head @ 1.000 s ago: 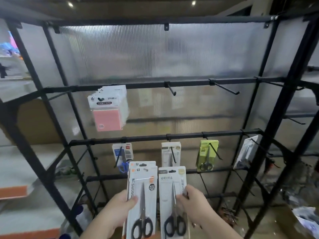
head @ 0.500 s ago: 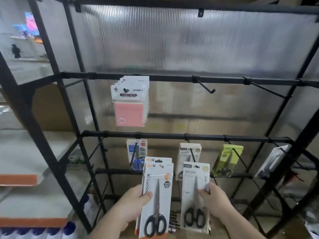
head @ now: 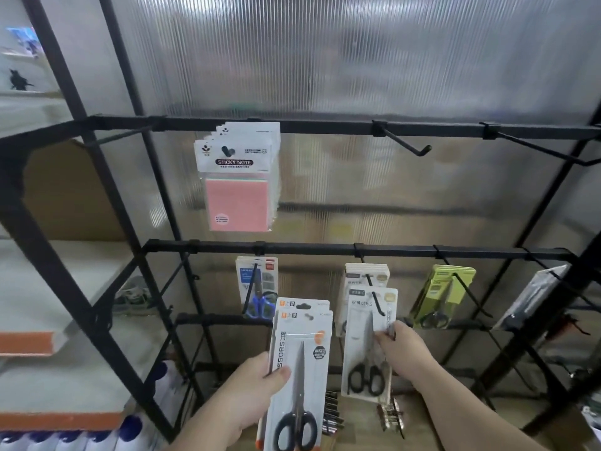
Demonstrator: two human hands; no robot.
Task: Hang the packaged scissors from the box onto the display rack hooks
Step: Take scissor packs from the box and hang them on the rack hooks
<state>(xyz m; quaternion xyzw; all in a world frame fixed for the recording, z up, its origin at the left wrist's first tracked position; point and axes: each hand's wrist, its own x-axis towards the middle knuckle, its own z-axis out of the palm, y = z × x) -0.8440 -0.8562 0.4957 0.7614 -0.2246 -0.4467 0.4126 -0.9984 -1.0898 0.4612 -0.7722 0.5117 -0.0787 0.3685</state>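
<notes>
1. scissors packs [head: 300, 362] are sitting stacked in the left hand [head: 257, 382], low in front of the rack [head: 325, 126]. the front pack's bottom is running off the lower edge of the view. a second top is peeking out above it, but the full count is hard to tell.
2. a single scissors pack [head: 364, 346] is being held up in the right hand [head: 400, 349] at a hook [head: 377, 301] on the middle rail. the hook's wire is crossing the pack's upper part, and i cannot tell whether it is passing through the hanging hole.
3. white packs [head: 367, 275] are hanging on that same hook behind it, mostly covered.
4. the left thumb is pressing on the front pack near its left edge, gripping the stack. the other fingers are wrapping behind, out of sight.
5. the right hand is showing its back, with fingers curling to pinch the single pack's right edge. the fingertips are largely hidden.
6. sticky notes [head: 239, 177] are hanging from the upper rail. blue-handled scissors [head: 257, 288] and a green pack [head: 445, 294] are hanging on neighbouring hooks. a grey pack [head: 533, 297] at far right is turning edge-on and is hard to read.
</notes>
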